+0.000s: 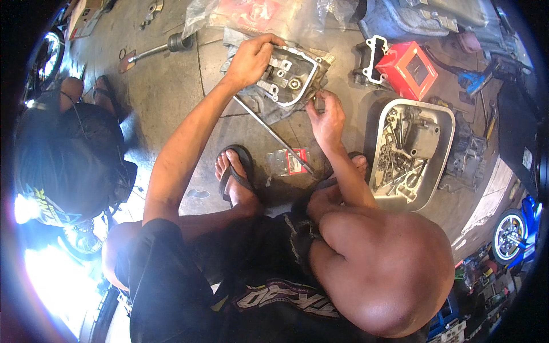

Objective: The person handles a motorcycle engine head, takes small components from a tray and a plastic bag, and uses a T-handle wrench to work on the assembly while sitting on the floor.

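Note:
On a grey rag (233, 38) on the floor in front of me rests a metal engine cylinder head (293, 70), its open side facing up. My left hand (251, 60) is closed over its left edge, fingers curled toward the far side. At the near right corner, my right hand (327, 117) pinches with thumb and forefinger; what sits between the fingertips is too small to make out. A long metal rod (266, 127) lies slanting on the floor below the cylinder head. Near its lower end is a small clear packet (287, 162) with a red label.
Right of my hand stands a metal basin (449, 123) of bolts and engine parts. Beyond it are a red box (407, 70) and an engine cover (372, 60). A rod with a dark cup-shaped end (180, 42) lies far left. Another person (68, 154) is at the left.

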`<state>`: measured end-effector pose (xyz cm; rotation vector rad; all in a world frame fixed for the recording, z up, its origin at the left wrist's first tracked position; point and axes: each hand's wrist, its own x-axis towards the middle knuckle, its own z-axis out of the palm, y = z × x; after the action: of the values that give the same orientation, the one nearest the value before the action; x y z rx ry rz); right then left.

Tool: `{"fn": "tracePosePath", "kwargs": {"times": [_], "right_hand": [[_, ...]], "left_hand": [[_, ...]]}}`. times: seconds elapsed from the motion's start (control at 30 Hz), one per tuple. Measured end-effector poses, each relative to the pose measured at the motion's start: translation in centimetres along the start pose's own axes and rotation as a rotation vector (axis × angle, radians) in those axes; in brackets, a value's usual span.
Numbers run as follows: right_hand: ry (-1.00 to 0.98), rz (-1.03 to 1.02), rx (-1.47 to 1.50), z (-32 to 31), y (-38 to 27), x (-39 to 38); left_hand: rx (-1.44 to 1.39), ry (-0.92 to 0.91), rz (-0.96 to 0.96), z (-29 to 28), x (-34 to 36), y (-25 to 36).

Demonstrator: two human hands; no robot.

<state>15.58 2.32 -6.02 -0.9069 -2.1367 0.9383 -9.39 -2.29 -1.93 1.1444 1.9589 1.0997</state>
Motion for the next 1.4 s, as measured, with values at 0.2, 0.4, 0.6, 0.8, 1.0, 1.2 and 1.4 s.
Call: {"fn": "tracePosePath", "kwargs": {"times": [0.2,0.4,0.6,0.8,1.0,1.2,1.4], "right_hand": [[0.018,0.083,0.126,-0.7,-1.7,-0.2],[-0.001,0.001,0.233,-0.7,-2.0,-1.4],[0.132,0.23,0.538,1.7,0.5,-0.8],[0.097,0.105,0.125,1.0,-0.5,-0.6],[0.004,0.045,-0.113,0.7,-0.9,-0.5],[0.014,-0.024,-0.073,1.7,0.1,-0.6],[-0.009,-0.053,-0.118,0.5,1.0,-0.9]], "left_hand": [[0.025,0.01,0.029,-0.1,0.0,0.4],[-0.005,-0.007,0.04,0.1,0.1,1.1],[0.007,0.007,-0.029,0.1,0.0,1.1],[-0.054,-0.007,-0.147,0.1,-0.1,1.5],[-0.078,0.004,-0.1,0.1,-0.2,1.0],[-0.064,0.011,-0.131,0.0,-0.3,1.4],[-0.085,0.01,-0.131,0.5,-0.1,1.8]]}}
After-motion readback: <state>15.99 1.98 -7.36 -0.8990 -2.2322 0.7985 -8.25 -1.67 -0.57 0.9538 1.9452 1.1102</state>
